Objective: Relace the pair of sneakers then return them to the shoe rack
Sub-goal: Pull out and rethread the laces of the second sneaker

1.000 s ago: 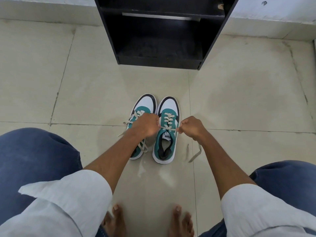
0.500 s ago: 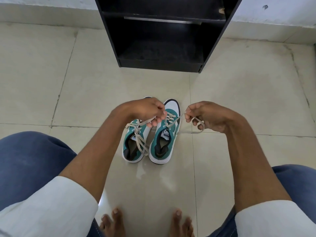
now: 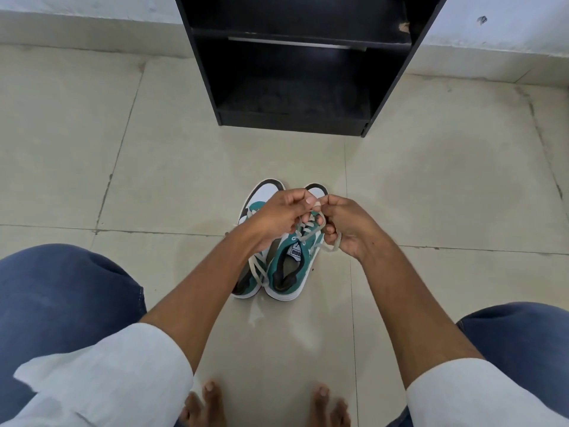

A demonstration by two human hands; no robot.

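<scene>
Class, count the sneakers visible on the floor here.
2. The left sneaker lies partly under the left hand; the right sneaker is beside it, its lace held by both hands.

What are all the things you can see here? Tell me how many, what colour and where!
sneakers: two, teal and white with black trim, side by side on the floor, toes toward the rack
laces: cream; the right shoe's are held up over it, the left shoe's hang loose beside it
shoe rack: one, black, open shelves, standing against the wall beyond the shoes
floor: pale beige tiles with dark joints
wall: white, along the top
left hand: one, pinching the lace above the right shoe
right hand: one, gripping the lace, a loop around its fingers
sleeves: two, white, rolled up
knees: two, in blue jeans
feet: two, bare, at the bottom edge
</scene>
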